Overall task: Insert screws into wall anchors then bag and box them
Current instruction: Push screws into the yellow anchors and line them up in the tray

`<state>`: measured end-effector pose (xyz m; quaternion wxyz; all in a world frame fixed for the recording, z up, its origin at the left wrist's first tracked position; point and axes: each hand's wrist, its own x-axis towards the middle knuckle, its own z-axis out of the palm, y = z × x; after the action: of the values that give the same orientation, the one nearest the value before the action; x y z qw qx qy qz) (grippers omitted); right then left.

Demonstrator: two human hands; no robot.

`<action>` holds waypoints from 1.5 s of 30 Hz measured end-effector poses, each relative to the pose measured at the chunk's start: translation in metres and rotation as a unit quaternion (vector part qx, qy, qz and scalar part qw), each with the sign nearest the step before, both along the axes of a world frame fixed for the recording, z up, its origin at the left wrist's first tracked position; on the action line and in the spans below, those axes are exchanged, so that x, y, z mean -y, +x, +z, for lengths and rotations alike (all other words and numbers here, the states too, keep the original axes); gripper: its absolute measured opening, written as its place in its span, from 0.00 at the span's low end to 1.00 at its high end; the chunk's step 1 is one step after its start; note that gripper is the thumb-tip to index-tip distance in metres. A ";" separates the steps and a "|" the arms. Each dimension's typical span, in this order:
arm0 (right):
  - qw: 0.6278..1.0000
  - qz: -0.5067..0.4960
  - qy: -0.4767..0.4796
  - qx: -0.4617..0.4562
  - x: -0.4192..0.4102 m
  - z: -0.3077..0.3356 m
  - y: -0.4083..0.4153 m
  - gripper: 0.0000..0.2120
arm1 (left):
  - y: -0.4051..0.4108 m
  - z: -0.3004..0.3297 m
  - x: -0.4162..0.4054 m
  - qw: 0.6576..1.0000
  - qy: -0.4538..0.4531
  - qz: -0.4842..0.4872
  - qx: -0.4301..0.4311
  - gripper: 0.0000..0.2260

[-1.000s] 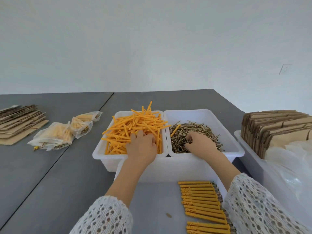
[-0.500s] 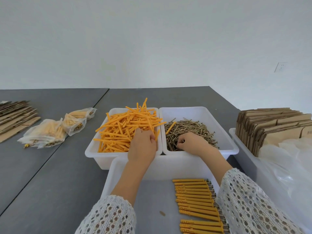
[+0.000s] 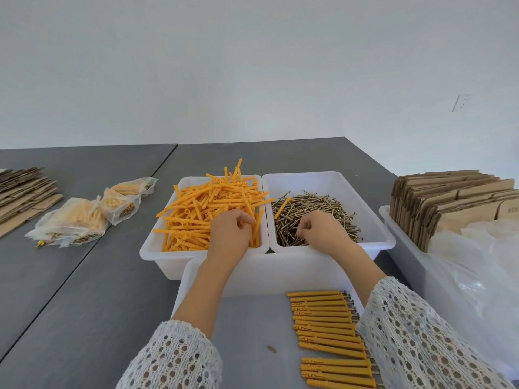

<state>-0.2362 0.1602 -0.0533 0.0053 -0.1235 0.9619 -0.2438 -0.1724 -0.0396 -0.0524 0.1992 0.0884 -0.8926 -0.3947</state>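
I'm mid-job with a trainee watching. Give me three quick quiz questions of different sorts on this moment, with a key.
1. True or false: the left hand is in the bin of orange anchors.
2. Which bin is the right hand reaching into? A) flat cardboard boxes B) screws C) filled bags
3. Fill in: the assembled anchors lie in a row in the near white ____.

Key: 1 true; 2 B; 3 tray.

Grey table, white wall, socket
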 end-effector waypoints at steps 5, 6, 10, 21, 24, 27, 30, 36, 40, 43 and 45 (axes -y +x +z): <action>0.994 -0.029 -0.093 -0.056 -0.004 -0.001 0.005 0.09 | 0.001 0.001 0.001 0.998 0.035 0.039 -0.030 0.08; 0.989 -0.041 -0.129 -0.067 -0.005 -0.001 0.006 0.09 | 0.002 0.002 0.001 0.998 0.041 0.044 -0.036 0.07; 0.931 -0.134 -0.322 -0.110 -0.011 0.006 0.011 0.07 | 0.005 0.005 -0.001 0.991 0.084 0.075 -0.074 0.03; 0.635 -0.197 -0.745 0.051 -0.018 0.028 0.023 0.05 | 0.011 0.023 -0.006 0.898 0.350 0.113 -0.243 0.12; 0.596 -0.146 -0.781 0.114 -0.014 0.029 0.022 0.06 | 0.015 0.027 -0.014 0.902 0.394 0.009 -0.177 0.14; 0.662 -0.069 -0.733 0.141 -0.007 0.029 0.020 0.12 | 0.017 0.028 -0.022 0.942 0.301 -0.105 -0.101 0.15; 0.735 -0.016 -0.658 0.164 -0.004 0.021 0.014 0.08 | 0.017 0.023 -0.024 0.956 0.229 -0.172 -0.070 0.15; 0.771 0.070 -0.600 0.202 -0.004 0.019 0.011 0.11 | 0.011 0.013 -0.025 0.955 0.171 -0.229 -0.081 0.15; 0.795 0.046 -0.569 0.206 0.003 0.023 0.016 0.25 | 0.006 0.007 -0.024 0.962 0.143 -0.224 -0.066 0.16; 0.773 0.041 -0.587 0.237 0.004 0.024 0.016 0.28 | 0.004 0.004 -0.025 0.968 0.116 -0.221 -0.036 0.16; 0.772 0.044 -0.589 0.236 0.003 0.023 0.016 0.23 | 0.004 0.003 -0.027 0.968 0.096 -0.230 -0.013 0.15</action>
<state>-0.2206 0.1577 -0.0308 0.1689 -0.0829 0.5918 -0.7838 -0.1679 -0.0130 -0.0498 0.1057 -0.1056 -0.8444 -0.5145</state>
